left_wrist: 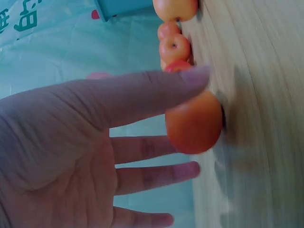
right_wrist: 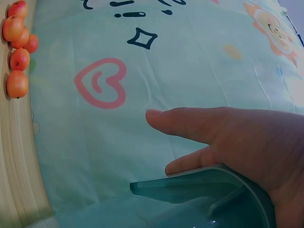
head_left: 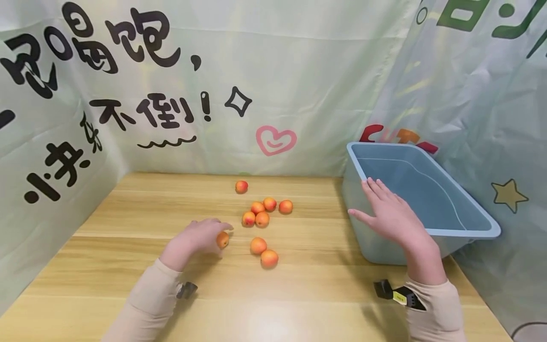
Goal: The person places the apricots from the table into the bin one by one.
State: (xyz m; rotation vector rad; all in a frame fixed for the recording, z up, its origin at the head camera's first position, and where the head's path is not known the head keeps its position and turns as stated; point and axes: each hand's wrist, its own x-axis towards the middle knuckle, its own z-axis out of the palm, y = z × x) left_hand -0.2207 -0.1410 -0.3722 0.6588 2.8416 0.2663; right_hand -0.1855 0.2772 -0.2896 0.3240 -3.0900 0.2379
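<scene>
My left hand (head_left: 198,240) reaches around an apricot (head_left: 222,240) at the left of the loose fruit. In the left wrist view, the thumb crosses in front of this apricot (left_wrist: 194,126) and the other fingers extend fairly straight behind it; the fruit appears to rest on the table. Contact is hard to tell. On the right, my right hand (head_left: 393,216) is spread above the near left part of a blue plastic bin (head_left: 461,233), thumb apart from the fingers and nothing held. The right wrist view shows that hand (right_wrist: 223,137) beside the bin's rim (right_wrist: 259,190).
Several more apricots (head_left: 262,219) lie in a loose group mid-table, with one apricot (head_left: 241,186) farther back and a pair (head_left: 269,259) nearer. The wooden table (head_left: 128,266) meets a printed cloth backdrop (head_left: 320,95) behind and at both sides.
</scene>
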